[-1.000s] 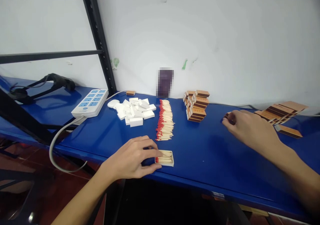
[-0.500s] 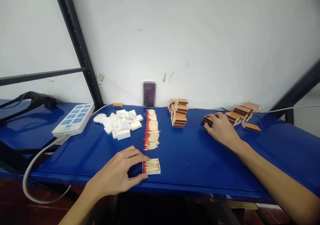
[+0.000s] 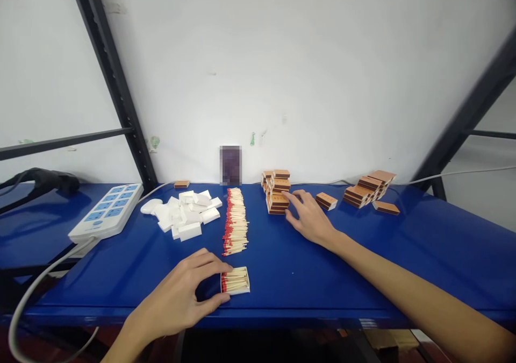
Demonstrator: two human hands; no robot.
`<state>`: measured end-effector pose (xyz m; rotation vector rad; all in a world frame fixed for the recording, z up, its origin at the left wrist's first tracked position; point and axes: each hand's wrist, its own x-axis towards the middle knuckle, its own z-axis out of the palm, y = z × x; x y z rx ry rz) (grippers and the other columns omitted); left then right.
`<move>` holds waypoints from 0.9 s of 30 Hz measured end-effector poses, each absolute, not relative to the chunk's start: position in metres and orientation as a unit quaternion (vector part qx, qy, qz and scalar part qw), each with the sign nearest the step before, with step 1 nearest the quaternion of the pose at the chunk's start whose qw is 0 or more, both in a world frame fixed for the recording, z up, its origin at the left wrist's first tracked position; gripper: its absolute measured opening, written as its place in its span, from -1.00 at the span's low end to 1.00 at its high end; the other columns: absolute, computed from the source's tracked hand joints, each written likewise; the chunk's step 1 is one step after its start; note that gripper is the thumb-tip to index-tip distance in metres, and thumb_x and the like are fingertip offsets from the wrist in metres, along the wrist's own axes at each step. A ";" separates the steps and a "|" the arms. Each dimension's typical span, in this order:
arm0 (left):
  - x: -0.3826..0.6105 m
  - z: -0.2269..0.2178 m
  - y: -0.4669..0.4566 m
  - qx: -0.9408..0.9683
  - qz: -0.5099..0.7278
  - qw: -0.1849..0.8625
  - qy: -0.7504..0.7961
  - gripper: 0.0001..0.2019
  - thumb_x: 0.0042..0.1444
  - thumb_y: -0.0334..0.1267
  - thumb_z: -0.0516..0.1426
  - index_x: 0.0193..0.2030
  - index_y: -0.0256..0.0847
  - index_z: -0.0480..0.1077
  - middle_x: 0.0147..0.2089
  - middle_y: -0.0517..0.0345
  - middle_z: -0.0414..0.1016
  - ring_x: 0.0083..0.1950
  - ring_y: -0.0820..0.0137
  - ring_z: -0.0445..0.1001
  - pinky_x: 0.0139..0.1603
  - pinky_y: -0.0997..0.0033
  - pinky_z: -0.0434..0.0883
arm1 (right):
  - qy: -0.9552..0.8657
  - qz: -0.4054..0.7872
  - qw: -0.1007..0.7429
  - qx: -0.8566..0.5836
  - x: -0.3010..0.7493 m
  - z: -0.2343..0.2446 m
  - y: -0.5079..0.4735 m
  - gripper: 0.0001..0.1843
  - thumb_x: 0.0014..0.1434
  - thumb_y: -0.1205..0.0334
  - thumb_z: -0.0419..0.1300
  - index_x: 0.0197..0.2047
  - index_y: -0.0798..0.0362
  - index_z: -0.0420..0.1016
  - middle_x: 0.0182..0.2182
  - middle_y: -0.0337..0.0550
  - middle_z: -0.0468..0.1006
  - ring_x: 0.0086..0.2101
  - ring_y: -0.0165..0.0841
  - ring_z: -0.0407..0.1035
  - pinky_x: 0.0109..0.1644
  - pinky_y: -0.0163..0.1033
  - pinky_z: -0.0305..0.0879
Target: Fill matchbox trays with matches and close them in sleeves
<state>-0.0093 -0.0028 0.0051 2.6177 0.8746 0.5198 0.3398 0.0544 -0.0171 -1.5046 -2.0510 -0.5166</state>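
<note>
My left hand (image 3: 185, 290) grips the left end of a white matchbox tray (image 3: 249, 281) between thumb and fingers, near the table's front edge. Red-headed matches (image 3: 236, 280) lie inside it. My right hand (image 3: 310, 218) is at the right side of the middle stack of orange-brown matchbox covers (image 3: 278, 201), its thumb and fingers apart; whether the fingertips touch the stack I cannot tell. Just behind that hand lies a single matchbox cover (image 3: 327, 200). A long row of loose matches (image 3: 237, 223) runs back from the tray.
White trays (image 3: 189, 212) lie heaped on the left, beside a power strip (image 3: 108, 210). Another stack of matchbox covers (image 3: 368, 187) stands at the right, with one loose cover (image 3: 386, 207) before it. A small matchbox (image 3: 181, 184) sits near the wall. Dark shelf posts (image 3: 116, 83) flank the table.
My right hand has moved left from the single matchbox cover, leaving it on the table, to the middle stack. My left hand still holds the tray. The camera view has shifted slightly.
</note>
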 end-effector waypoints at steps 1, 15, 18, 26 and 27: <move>-0.010 0.005 -0.003 0.919 0.184 0.165 0.307 -0.74 0.20 -0.22 0.17 0.03 -0.04 0.41 -0.04 0.13 0.48 -0.01 0.28 0.44 0.04 0.25 0.43 | -0.761 -0.182 0.277 -0.558 0.340 -0.018 0.055 -0.53 0.29 0.20 -0.01 0.23 0.12 0.28 -0.02 0.11 0.36 -0.08 -0.11 0.31 0.00 0.05 0.33; -0.010 0.002 -0.003 0.917 0.177 0.150 0.325 -0.69 0.21 -0.15 0.17 0.09 -0.05 0.39 0.03 0.09 0.47 0.07 0.22 0.42 0.12 0.17 0.39 | -0.809 -0.175 0.386 -0.407 0.329 -0.018 0.036 -0.75 0.24 0.28 0.11 -0.02 0.04 0.48 0.01 0.06 0.52 0.04 -0.14 0.38 0.07 0.10 0.32; -0.012 -0.001 -0.004 0.914 0.183 0.136 0.334 -0.66 0.19 -0.15 0.19 0.10 -0.05 0.39 0.03 0.09 0.49 0.08 0.20 0.42 0.15 0.14 0.37 | -0.878 -0.103 0.344 -0.317 0.308 -0.014 0.009 -0.71 0.18 0.32 0.14 -0.01 0.01 0.46 0.02 0.03 0.53 -0.01 -0.20 0.41 0.03 0.02 0.37; -0.008 0.002 -0.005 0.913 0.212 0.129 0.323 -0.67 0.15 -0.17 0.23 0.06 -0.08 0.42 -0.02 0.09 0.52 0.00 0.25 0.47 0.04 0.22 0.44 | -0.911 0.102 0.230 -0.326 0.291 -0.005 -0.019 -0.73 0.17 0.31 0.15 -0.03 0.02 0.43 0.12 0.02 0.40 0.08 -0.22 0.31 0.12 -0.02 0.31; -0.008 0.002 -0.005 0.913 0.215 0.132 0.321 -0.69 0.16 -0.17 0.22 0.05 -0.07 0.43 -0.04 0.10 0.52 -0.03 0.26 0.48 0.02 0.24 0.45 | -0.910 0.126 0.223 -0.327 0.290 -0.004 -0.020 -0.75 0.19 0.31 0.14 -0.04 0.02 0.42 0.10 0.00 0.40 0.07 -0.25 0.30 0.12 -0.04 0.31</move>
